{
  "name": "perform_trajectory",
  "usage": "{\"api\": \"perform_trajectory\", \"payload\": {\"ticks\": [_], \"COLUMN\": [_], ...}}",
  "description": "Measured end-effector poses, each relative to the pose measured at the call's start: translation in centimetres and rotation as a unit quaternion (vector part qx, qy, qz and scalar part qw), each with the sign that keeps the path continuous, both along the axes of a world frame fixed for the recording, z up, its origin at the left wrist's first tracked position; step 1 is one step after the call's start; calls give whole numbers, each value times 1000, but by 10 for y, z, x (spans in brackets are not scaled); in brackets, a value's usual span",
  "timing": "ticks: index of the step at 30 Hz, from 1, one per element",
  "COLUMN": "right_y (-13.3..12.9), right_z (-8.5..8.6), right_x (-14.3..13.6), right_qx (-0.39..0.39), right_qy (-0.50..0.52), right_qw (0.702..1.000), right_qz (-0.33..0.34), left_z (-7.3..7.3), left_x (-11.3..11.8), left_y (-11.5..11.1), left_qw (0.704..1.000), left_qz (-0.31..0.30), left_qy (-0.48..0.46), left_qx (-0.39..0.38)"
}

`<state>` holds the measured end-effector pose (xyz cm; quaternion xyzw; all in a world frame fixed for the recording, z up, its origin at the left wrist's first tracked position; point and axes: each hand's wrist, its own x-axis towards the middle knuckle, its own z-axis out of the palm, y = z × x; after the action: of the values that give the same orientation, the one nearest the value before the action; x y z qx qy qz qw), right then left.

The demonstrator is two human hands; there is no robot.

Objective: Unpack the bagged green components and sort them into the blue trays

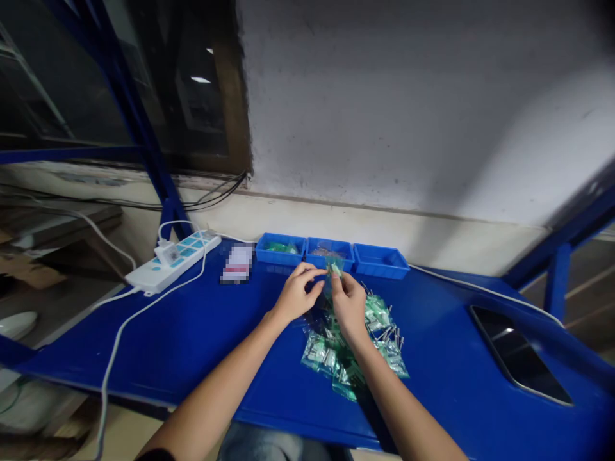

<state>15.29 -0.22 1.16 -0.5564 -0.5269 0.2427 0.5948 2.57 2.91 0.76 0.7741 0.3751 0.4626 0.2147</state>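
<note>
Pinched in my right hand (350,302) is a small clear plastic bag (335,262) with pale green pieces at its lower end. My left hand (298,293) is open, thumb and index finger apart. Its index fingertip reaches the bag's left side; whether it touches cannot be told. Beneath both hands lies a pile of small clear bags (319,353) holding green and whitish parts. Several loose metal pins or screws (398,338) stick out at the pile's right side. My right hand and forearm hide part of the pile.
Three blue trays stand along the back: the left tray (281,259) holds green bags, the middle tray (353,261) holds something reddish, then the right tray (382,272). A white power strip (168,266), a blurred-out card (237,262) and a dark phone (519,355) lie on the blue table (192,346).
</note>
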Motion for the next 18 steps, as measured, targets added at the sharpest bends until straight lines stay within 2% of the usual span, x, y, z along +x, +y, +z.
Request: {"api": "perform_trajectory", "payload": {"ticks": [3,6,9,11,13,16,18], "right_y": [-1,-2,-1,0,0,1,2], "right_z": [-4,-8,-12,-13,-12,-8,-5], "right_x": [-2,-3,-4,-3,-3,-2,0], "right_qx": [45,95,117,118,106,55,3], "right_qy": [-114,-226,-257,-239,-205,-122,-40], "right_qw": [992,970,959,963,973,991,999], "right_qz": [-7,-4,18,34,29,-2,-4], "left_z": [-2,-5,-4,-3,-2,-1,-1], "left_x": [-3,-5,-5,-5,-4,-2,-1], "left_y": [5,9,10,9,9,6,4], "left_qw": [990,959,936,939,955,984,994], "left_qz": [2,8,-4,-21,-8,51,68], "left_qy": [-68,-154,-208,-211,-194,-136,-81], "left_qx": [-120,-239,-282,-271,-226,-102,-27]}}
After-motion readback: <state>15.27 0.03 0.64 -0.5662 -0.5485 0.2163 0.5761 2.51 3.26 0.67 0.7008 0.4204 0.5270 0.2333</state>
